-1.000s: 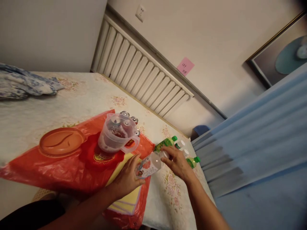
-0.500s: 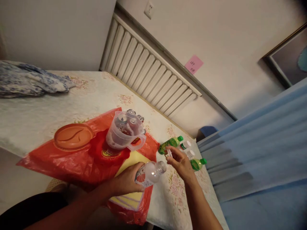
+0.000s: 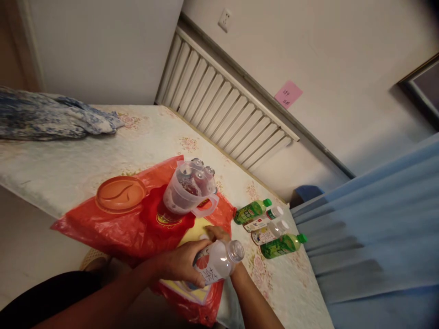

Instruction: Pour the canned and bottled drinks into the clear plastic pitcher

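My left hand (image 3: 183, 262) is wrapped round a clear plastic drink bottle (image 3: 219, 262) with a fruit-printed label. The bottle is tilted to the right, and its uncapped mouth faces up and right. Behind it, my right hand (image 3: 220, 234) reaches over the yellow cloth (image 3: 192, 235), partly hidden by the bottle. A small white bottle cap (image 3: 203, 237) shows at its fingertips. A translucent pitcher (image 3: 178, 196) with dark, foamy liquid stands on the red plastic bag (image 3: 113, 233), beyond my left hand. Its orange lid (image 3: 120, 194) lies to the left.
Several drink bottles lie to the right, including a green bottle (image 3: 252, 211) and another green bottle (image 3: 283, 246). Cans (image 3: 210, 171) stand behind the pitcher. A bunched patterned cloth (image 3: 61, 119) lies at far left. A radiator (image 3: 226, 96) and blue curtain (image 3: 370, 228) border the table.
My right hand has moved left with the cap, from near the lying bottles to behind the held bottle, over the yellow cloth. The view has shifted, so the scene sits further right.
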